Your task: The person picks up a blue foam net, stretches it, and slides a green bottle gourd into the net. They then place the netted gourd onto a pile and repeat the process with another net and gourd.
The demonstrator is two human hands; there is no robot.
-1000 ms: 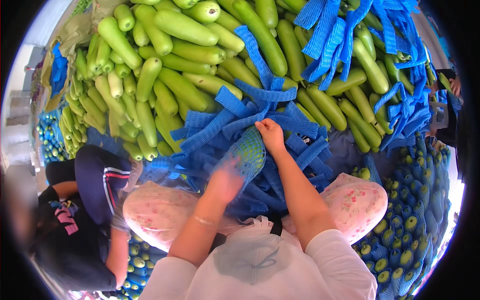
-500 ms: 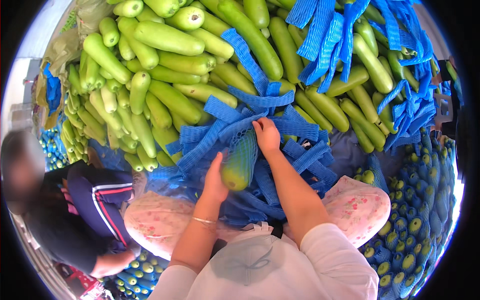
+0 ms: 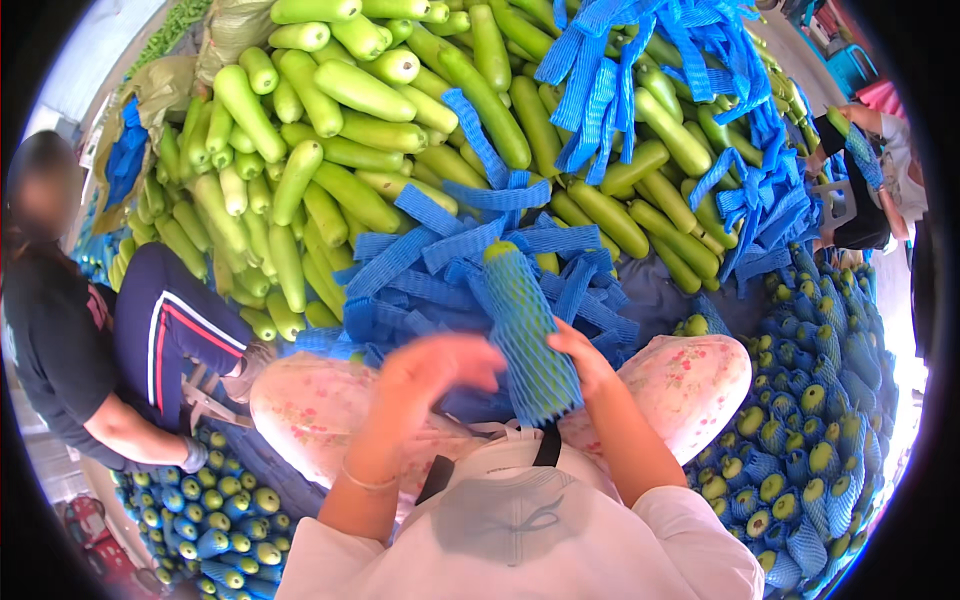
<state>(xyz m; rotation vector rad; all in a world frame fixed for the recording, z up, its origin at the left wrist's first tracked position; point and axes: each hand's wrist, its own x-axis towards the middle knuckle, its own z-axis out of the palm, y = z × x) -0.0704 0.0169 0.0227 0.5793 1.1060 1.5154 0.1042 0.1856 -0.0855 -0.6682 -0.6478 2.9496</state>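
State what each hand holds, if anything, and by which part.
Right hand: a blue-netted green gourd, by its lower right side. Left hand: blurred; hold cannot be told.

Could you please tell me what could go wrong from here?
The netted gourd might slip: the right hand grips its side, while the blurred left hand gives no clear support.
Its green tip pokes out of the blue net, so it could get bruised.
The bare gourds are heaped loosely, so some could perhaps roll down onto the loose blue net sleeves.
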